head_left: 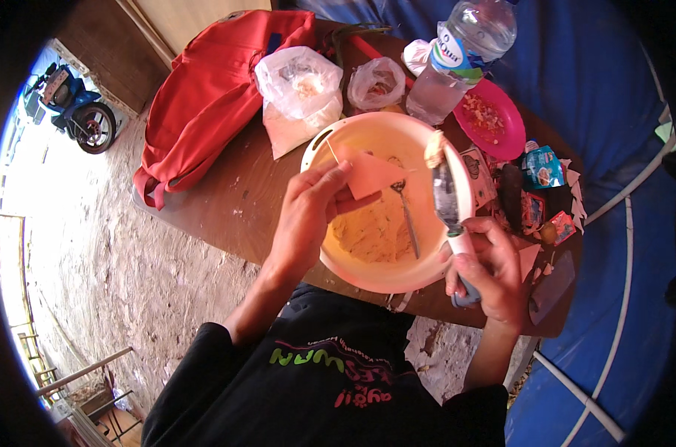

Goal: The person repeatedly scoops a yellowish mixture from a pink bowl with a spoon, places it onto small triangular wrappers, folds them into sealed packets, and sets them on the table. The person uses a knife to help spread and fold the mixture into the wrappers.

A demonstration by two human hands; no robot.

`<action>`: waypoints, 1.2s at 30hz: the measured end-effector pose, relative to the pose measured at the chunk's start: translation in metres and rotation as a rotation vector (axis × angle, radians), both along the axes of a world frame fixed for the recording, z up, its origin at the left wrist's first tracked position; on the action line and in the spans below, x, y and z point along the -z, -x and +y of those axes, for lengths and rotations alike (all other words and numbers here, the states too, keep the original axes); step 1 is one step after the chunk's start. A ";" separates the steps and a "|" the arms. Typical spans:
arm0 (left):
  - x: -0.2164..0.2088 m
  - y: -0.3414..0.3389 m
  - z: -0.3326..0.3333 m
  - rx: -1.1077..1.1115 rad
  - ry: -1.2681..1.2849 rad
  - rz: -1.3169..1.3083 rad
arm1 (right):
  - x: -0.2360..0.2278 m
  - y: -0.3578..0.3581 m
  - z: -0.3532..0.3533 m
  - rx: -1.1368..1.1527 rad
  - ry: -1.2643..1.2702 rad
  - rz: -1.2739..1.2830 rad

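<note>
My left hand (313, 197) pinches a thin, pale square wrapper (371, 176), like a dumpling skin, above a round white basin (336, 272). In the basin lies a yellowish-orange paste (367, 232) with a metal spoon (407, 216) resting in it. My right hand (489, 268) grips a knife (446, 197) by its white and dark handle, at the basin's right rim. The blade points away from me and carries a pale lump of food (435, 149) at its tip.
Beyond the basin stand an open plastic bag of white powder (300, 112), a smaller bag (376, 83) and a large water bottle (457, 63). A pink plate (494, 119) with chopped food and several packets (543, 165) lie right. A red backpack (211, 89) covers the table's left.
</note>
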State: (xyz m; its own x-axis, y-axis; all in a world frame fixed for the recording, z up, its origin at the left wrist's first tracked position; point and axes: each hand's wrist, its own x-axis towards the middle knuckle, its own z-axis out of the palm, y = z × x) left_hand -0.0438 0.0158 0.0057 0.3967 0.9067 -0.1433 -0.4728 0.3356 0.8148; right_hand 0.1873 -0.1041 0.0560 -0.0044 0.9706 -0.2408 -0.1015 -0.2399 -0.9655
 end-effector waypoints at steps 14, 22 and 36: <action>-0.011 -0.018 -0.018 0.055 0.147 -0.187 | 0.019 0.033 -0.001 0.117 -0.406 -0.878; -0.023 -0.005 -0.006 -0.072 -0.012 -0.173 | 0.012 0.019 -0.016 0.159 -0.342 -1.022; -0.011 -0.022 -0.014 0.146 0.018 -0.046 | 0.010 0.040 -0.002 0.188 -0.433 -0.884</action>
